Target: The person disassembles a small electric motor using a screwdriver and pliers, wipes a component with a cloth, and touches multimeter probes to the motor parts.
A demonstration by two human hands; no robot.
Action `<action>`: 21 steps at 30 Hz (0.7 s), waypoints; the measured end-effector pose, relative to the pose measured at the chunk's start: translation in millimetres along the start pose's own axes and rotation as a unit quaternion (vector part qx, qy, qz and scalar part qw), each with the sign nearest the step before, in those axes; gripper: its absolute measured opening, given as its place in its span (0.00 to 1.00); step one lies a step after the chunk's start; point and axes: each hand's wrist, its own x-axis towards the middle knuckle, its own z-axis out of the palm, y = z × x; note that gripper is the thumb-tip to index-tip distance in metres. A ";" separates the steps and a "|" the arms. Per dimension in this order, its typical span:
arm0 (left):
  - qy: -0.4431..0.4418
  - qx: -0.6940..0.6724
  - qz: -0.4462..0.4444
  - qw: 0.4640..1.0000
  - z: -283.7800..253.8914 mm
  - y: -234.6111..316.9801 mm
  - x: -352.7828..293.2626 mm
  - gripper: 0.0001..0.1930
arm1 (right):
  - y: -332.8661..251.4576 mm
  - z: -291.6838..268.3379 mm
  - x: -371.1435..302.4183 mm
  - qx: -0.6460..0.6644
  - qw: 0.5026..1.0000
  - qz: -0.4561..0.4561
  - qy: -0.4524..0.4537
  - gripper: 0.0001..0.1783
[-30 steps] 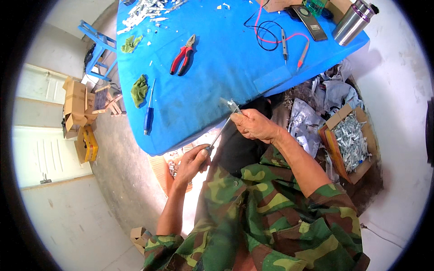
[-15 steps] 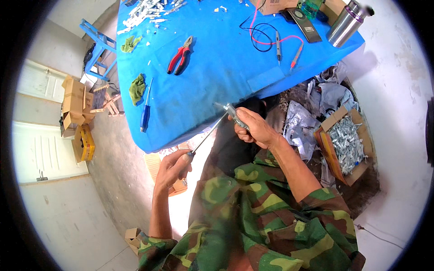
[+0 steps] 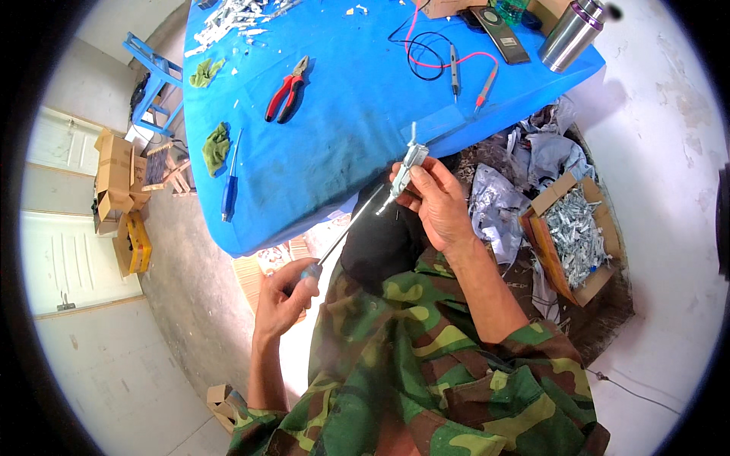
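Observation:
In my left hand [image 3: 280, 302] is a screwdriver [image 3: 350, 226], its handle wrapped by closed fingers and its long thin shaft slanting up to the right. My right hand [image 3: 439, 204] pinches a small silver-grey metal fitting [image 3: 411, 161] with a thin pin sticking out at each end. It is held tilted beyond the near edge of the blue-covered table [image 3: 342, 114]. The screwdriver's tip lies just left of the fitting's lower end, and the two look apart. Part of the fitting is hidden behind my right fingers.
Red-handled pliers [image 3: 287, 93], a blue screwdriver [image 3: 230, 196], green rags [image 3: 216, 148], test probes [image 3: 455, 72], a phone [image 3: 499, 34] and a steel flask [image 3: 572, 36] lie or stand on the table. A pile of fittings [image 3: 232, 23] sits far left. An open carton [image 3: 579, 239] of similar parts stands at right.
My right hand has turned the fitting more upright and lifted its top end. The screwdriver tip, earlier against the fitting, now sits apart from it. The view has shifted slightly.

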 end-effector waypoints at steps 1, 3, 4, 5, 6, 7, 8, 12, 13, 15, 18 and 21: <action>0.004 0.016 0.000 1.000 1.9 1.4 -1.9 0.18 | 0.3 0.0 -0.4 0.008 1.000 -0.006 -0.001 0.15; 0.014 0.069 0.029 0.997 4.6 -2.9 -4.3 0.21 | 3.8 1.1 -0.7 0.028 0.999 -0.019 0.002 0.14; 0.009 0.102 0.038 0.994 4.1 -4.7 -5.9 0.22 | 5.4 3.1 -0.7 0.038 0.999 -0.027 0.006 0.14; 0.004 0.135 0.047 0.990 4.1 -5.8 -7.0 0.23 | 6.6 4.7 -1.2 0.047 0.998 -0.035 0.011 0.13; 0.010 0.154 0.054 0.987 7.5 -0.7 -9.1 0.22 | 8.1 5.7 -1.5 0.055 0.998 -0.037 0.015 0.13; 0.020 0.161 0.079 0.984 10.7 -0.2 -9.7 0.22 | 9.7 6.5 -1.9 0.064 0.997 -0.039 0.019 0.13; 0.030 0.167 0.105 0.980 13.5 -0.2 -10.2 0.22 | 11.0 6.9 -2.5 0.072 0.996 -0.041 0.024 0.13; 0.056 0.173 0.133 0.974 26.4 6.8 -10.7 0.22 | 13.5 5.9 -5.4 0.073 0.995 -0.050 0.050 0.12; 0.066 0.176 0.147 0.971 28.7 6.8 -9.2 0.21 | 13.6 4.5 -6.7 0.077 0.994 -0.054 0.053 0.12; 0.089 0.182 0.174 0.964 31.7 5.0 -8.0 0.20 | 16.7 2.3 -8.2 0.084 0.993 -0.064 0.050 0.11; 0.081 0.201 0.174 0.961 32.2 4.1 -5.8 0.19 | 18.2 2.9 -11.6 0.088 0.991 -0.085 0.060 0.11; 0.074 0.232 0.194 0.950 36.5 8.2 -5.1 0.19 | 15.7 9.1 -16.2 0.092 0.987 -0.100 0.088 0.12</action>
